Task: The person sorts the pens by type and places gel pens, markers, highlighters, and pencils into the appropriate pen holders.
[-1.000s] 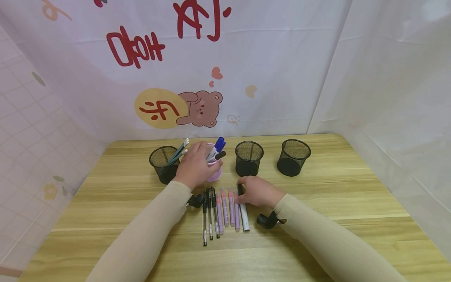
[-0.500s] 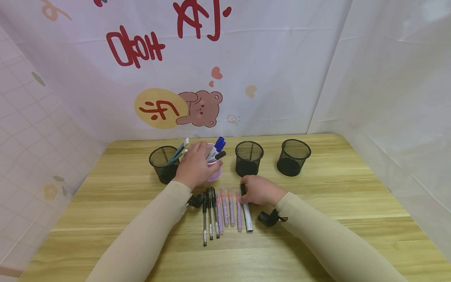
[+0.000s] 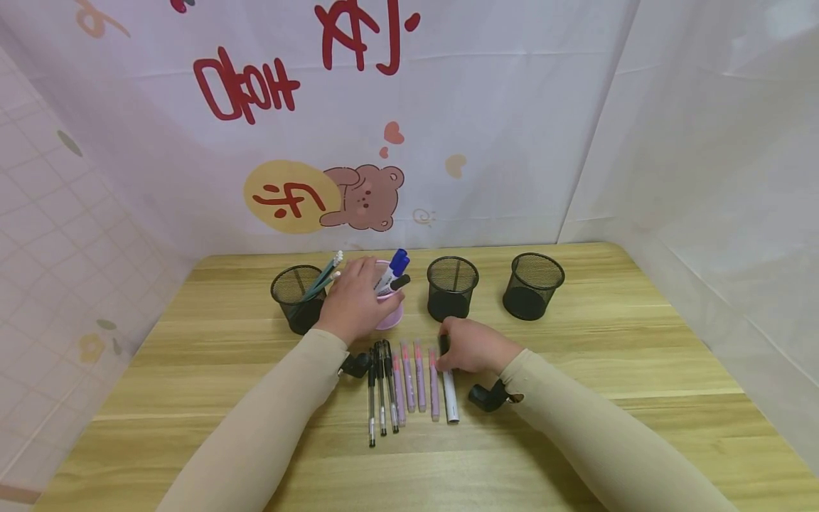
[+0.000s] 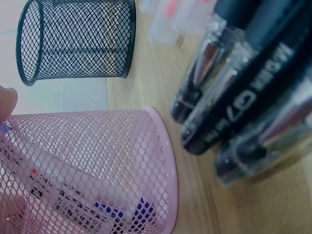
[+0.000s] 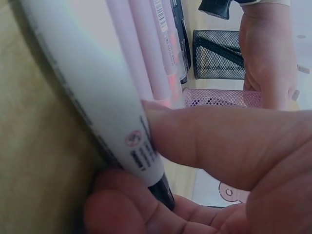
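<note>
1. R hand [image 3: 476, 346], just below & right of ctr in head frame — pinches white marker [image 3: 451, 398] near its blk cap, thumb one side, fingertips the other. Can't tell if the marker's lifted off the table [image 3: 640, 355] at all.
2. Marker is rightmost in the row of pens, cap end up-frame. Purple highlighters [image 3: 420, 380], 4 of them, lie just left of it; nearest one sits right by the R thumb.
3. L hand [image 3: 355, 302], upper ctr, grips pink mesh cup [image 3: 388, 322] round its side, thumb at the right. Cup stands upright; blue-capped markers [image 3: 398, 262] & a blk-capped marker [image 3: 399, 282] lean in it.
4. Gel pens [image 3: 382, 398], 3, blk caps, lie left of the highlighters — big & blurry at upper right of L wrist view.
5. Left blk mesh cup [image 3: 288, 309] holds green pencils [image 3: 316, 286] w/ white tips. Two more blk mesh cups [image 3: 452, 291] stand right of the pink one.
6. Bear print [image 3: 371, 199] on backdrop [image 3: 512, 107], top of frame.
</note>
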The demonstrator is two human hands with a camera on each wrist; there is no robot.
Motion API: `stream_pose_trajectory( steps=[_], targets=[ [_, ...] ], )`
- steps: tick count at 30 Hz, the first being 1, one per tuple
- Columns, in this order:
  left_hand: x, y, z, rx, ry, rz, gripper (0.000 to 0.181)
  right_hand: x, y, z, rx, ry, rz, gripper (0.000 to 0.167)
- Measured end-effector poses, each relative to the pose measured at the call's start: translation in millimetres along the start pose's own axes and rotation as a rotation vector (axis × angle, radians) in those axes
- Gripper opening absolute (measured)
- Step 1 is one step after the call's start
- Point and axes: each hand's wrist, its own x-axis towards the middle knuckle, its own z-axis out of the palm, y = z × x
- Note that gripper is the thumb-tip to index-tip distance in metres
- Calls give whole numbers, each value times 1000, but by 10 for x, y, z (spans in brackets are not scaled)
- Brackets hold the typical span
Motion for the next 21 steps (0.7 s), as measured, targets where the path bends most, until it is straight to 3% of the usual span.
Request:
stream_pose_trajectory(
  steps=[21],
  targets=[
    [2,0,-1,-1,-1,1,85,-30,-3,-22,32,-5,11,59]
  ],
)
